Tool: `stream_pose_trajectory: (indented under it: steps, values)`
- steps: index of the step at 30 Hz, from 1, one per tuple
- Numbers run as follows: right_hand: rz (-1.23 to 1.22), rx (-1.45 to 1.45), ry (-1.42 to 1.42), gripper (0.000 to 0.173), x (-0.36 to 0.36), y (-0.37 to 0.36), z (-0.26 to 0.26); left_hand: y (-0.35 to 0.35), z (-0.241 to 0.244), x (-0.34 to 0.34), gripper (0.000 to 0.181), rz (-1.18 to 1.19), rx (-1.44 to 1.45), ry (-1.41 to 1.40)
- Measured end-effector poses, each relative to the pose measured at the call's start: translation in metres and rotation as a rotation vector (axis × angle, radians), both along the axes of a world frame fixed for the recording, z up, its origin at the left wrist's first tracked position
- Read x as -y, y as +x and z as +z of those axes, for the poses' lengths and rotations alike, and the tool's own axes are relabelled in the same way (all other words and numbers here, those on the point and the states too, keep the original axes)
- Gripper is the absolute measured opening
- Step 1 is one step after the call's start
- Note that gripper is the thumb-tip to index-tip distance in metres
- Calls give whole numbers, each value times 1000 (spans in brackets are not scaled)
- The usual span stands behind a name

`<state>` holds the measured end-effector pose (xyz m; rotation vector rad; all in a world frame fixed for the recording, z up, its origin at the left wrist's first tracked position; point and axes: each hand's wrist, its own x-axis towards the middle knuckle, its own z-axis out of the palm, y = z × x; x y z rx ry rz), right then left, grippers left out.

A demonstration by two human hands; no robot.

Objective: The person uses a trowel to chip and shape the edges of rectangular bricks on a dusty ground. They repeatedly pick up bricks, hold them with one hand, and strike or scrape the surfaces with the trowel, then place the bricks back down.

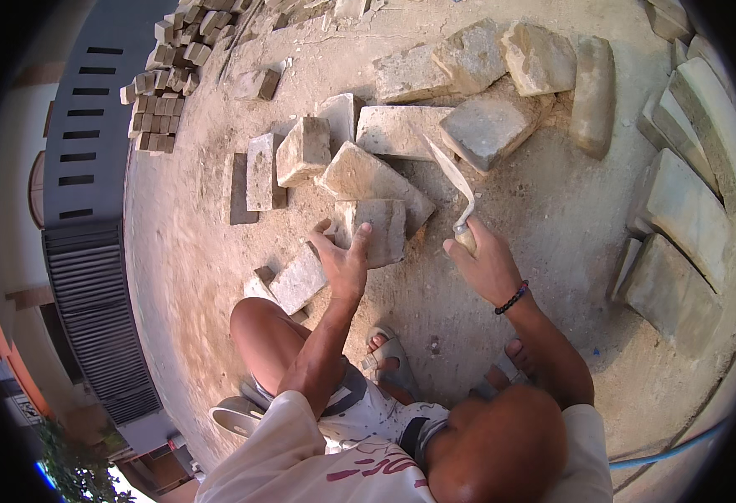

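My left hand grips the near left end of a rough concrete block, thumb on its top face and fingers at its side. That block lies against a larger tilted block just beyond it. In my right hand is a trowel by its wooden handle; the trowel's metal blade points away from me, over the ground beside a long pale block. Left of my left hand, a small block lies near my knee. Whether the gripped block is lifted cannot be told.
More rough blocks lie in an arc ahead. Large slabs lean together on the right. Stacked small blocks stand far left, beside a dark slatted gate. A blue hose crosses the lower right.
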<state>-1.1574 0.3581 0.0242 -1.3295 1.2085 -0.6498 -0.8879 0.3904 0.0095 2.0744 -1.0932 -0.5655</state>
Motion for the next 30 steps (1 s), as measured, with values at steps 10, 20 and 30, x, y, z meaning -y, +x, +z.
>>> stream_pose_trajectory:
  steps: [10, 20, 30]
  values:
    - [245, -246, -69, 32, -52, 31, -27, -49, 12, -5, 74, -97, -450, 103]
    - [121, 115, -9, 38, -23, 29, 14, -10, 99, 36, 67, -99, 6, 173]
    - [258, 34, -131, 57, 3, 88, -22, 19, 48, 44, 66, -162, -301, 41]
